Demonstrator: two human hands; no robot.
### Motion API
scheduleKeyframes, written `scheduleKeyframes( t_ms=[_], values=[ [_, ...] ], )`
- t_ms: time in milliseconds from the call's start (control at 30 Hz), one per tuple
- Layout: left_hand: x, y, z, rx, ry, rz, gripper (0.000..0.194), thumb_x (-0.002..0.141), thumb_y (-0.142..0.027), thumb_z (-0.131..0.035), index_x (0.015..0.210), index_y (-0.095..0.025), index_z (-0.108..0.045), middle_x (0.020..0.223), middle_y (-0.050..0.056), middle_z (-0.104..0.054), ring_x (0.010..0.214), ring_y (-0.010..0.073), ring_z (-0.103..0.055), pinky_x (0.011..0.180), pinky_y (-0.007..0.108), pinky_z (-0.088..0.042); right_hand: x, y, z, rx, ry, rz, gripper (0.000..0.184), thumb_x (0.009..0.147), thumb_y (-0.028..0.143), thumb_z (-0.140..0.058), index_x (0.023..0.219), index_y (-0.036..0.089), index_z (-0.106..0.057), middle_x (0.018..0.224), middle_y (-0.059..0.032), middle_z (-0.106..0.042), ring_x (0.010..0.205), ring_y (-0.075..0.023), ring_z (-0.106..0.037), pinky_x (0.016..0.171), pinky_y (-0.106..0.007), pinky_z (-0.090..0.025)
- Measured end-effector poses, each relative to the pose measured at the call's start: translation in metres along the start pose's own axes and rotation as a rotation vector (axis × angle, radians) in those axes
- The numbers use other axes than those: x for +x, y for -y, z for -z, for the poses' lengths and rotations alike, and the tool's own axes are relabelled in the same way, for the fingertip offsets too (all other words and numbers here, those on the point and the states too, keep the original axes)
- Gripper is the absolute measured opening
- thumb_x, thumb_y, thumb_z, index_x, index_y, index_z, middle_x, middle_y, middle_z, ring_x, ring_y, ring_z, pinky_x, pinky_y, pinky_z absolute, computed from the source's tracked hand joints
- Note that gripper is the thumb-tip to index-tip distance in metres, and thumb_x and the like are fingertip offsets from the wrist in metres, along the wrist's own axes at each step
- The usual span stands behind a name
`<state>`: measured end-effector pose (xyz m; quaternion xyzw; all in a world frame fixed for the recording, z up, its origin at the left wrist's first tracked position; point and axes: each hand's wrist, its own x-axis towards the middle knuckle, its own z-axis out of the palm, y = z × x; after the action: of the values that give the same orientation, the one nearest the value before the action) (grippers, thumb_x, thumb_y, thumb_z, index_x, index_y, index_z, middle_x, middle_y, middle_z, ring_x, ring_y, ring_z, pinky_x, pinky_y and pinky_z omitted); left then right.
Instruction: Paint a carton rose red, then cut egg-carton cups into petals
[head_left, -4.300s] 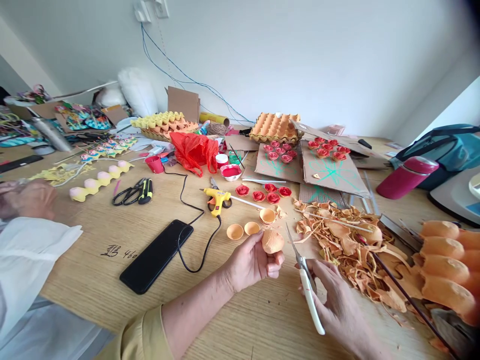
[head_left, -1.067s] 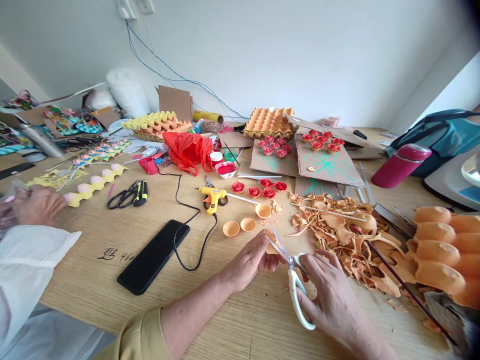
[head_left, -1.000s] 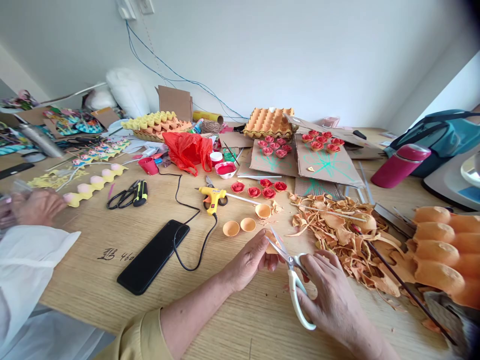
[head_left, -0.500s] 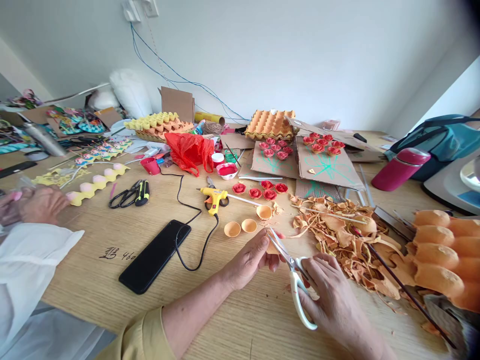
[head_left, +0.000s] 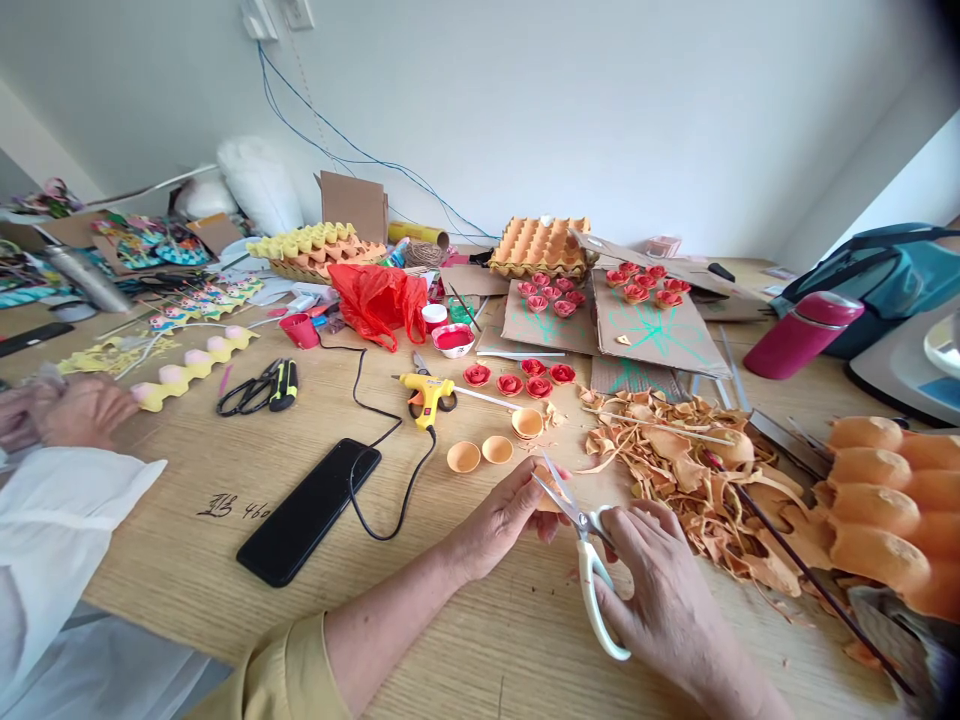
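My left hand (head_left: 504, 520) is closed on an orange egg-carton cup (head_left: 553, 492), partly hidden by the fingers and the blades. White-handled scissors (head_left: 592, 580) are in my right hand (head_left: 656, 580), their blades parted at the cup's edge. Just beyond my left hand, two orange cups (head_left: 480, 456) stand side by side, with a small stack of cups (head_left: 528, 424) to their right. Farther back lie several red-painted paper flowers (head_left: 535, 386). A yellow glue gun (head_left: 427, 398) rests left of them on the table.
Orange carton scraps (head_left: 675, 460) are heaped to the right, beside an orange egg tray (head_left: 874, 500). A black phone (head_left: 309, 510) lies left with a cord across it. A bowl of red paint (head_left: 453, 341) stands behind. At far left a co-worker's blurred hands (head_left: 82, 405) are near a yellow carton strip (head_left: 195, 368).
The scissor blades have opened wider at the cup, and the cup shows more above my left fingers. The co-worker's hands have moved and are blurred.
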<state>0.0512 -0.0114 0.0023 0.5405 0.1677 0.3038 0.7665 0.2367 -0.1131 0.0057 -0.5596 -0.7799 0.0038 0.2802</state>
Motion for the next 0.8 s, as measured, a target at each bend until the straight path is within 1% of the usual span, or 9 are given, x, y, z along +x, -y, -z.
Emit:
scheduleKeyframes(
  t_ms=[133, 267, 467, 633, 733, 800],
  values=[
    [-0.0007, -0.0001, 0.0013, -0.012, 0.021, 0.003, 0.055, 0.093, -0.065, -0.050, 0.122, -0.018, -0.055, 0.090, 0.005, -0.063, 0.070, 0.0128, -0.052, 0.070, 0.028, -0.041, -0.0010, 0.0008, 0.0001, 0.043, 0.011, -0.009, 0.021, 0.088, 0.027, -0.058, 0.079, 0.024, -0.039, 0.070, 0.0034, -0.050, 0.066, -0.0160, -0.047, 0.080, -0.039, -0.040],
    [-0.0008, -0.0017, 0.0019, -0.009, 0.041, 0.001, 0.055, 0.095, -0.063, -0.048, 0.125, -0.017, -0.053, 0.094, 0.007, -0.064, 0.070, 0.0127, -0.052, 0.070, 0.028, -0.042, -0.0027, 0.0015, -0.0001, 0.077, 0.015, -0.019, 0.023, 0.090, 0.029, -0.057, 0.078, 0.024, -0.038, 0.071, 0.0028, -0.049, 0.068, -0.0170, -0.049, 0.077, -0.037, -0.040],
    [-0.0013, -0.0054, 0.0043, 0.025, 0.053, -0.019, 0.056, 0.095, -0.060, -0.049, 0.133, -0.019, -0.053, 0.095, 0.005, -0.057, 0.072, 0.0121, -0.052, 0.072, 0.028, -0.043, -0.0058, 0.0009, 0.0006, 0.117, 0.050, -0.022, 0.026, 0.092, 0.030, -0.059, 0.078, 0.024, -0.038, 0.072, 0.0021, -0.047, 0.071, -0.0173, -0.046, 0.071, -0.033, -0.038],
    [-0.0005, -0.0047, 0.0066, 0.037, 0.062, -0.046, 0.057, 0.096, -0.058, -0.049, 0.138, -0.020, -0.051, 0.093, 0.005, -0.056, 0.072, 0.0122, -0.053, 0.072, 0.028, -0.045, -0.0064, -0.0003, 0.0011, 0.131, 0.071, 0.002, 0.026, 0.094, 0.030, -0.058, 0.078, 0.023, -0.038, 0.073, 0.0014, -0.047, 0.071, -0.0174, -0.045, 0.069, -0.033, -0.039],
    [-0.0004, -0.0051, 0.0072, 0.009, 0.070, -0.067, 0.055, 0.096, -0.057, -0.051, 0.139, -0.022, -0.052, 0.097, 0.005, -0.056, 0.072, 0.0112, -0.053, 0.073, 0.028, -0.046, -0.0051, 0.0006, 0.0008, 0.148, 0.080, 0.006, 0.025, 0.097, 0.029, -0.054, 0.079, 0.023, -0.039, 0.072, 0.0015, -0.048, 0.070, -0.0167, -0.046, 0.067, -0.031, -0.039],
    [-0.0006, -0.0064, 0.0070, 0.007, 0.072, -0.070, 0.056, 0.095, -0.057, -0.053, 0.140, -0.024, -0.051, 0.099, 0.005, -0.056, 0.072, 0.0110, -0.053, 0.074, 0.028, -0.046, -0.0040, 0.0015, 0.0010, 0.155, 0.064, 0.010, 0.024, 0.098, 0.027, -0.053, 0.079, 0.023, -0.039, 0.070, 0.0021, -0.048, 0.069, -0.0161, -0.047, 0.068, -0.031, -0.041]
  ],
)
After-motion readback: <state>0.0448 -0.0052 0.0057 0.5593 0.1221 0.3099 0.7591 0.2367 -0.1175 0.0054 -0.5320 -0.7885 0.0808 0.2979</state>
